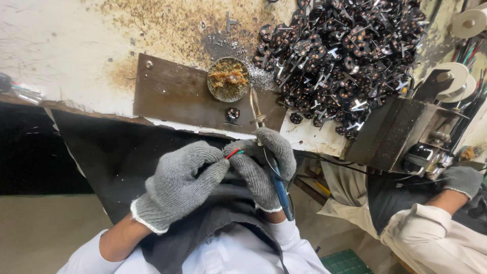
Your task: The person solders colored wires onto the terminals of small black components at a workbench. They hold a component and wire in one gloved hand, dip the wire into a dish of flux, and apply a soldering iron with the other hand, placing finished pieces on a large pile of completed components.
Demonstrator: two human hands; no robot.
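Both knit grey gloves meet: left hand (177,185) pinches thin red and green wires (233,152); right hand (266,162) grips a blue-handled soldering iron (280,190). Beyond, a round crusty flux tin (228,79) beside heaped black discs (340,56).

Stained white bench (61,45) under black parts (345,56), brown plate (172,94).

Grey knitted cloth gloves (177,185), rusty matt metal plate (172,94), glossy blue plastic soldering-iron handle (280,190), stained rough worktop (66,45)
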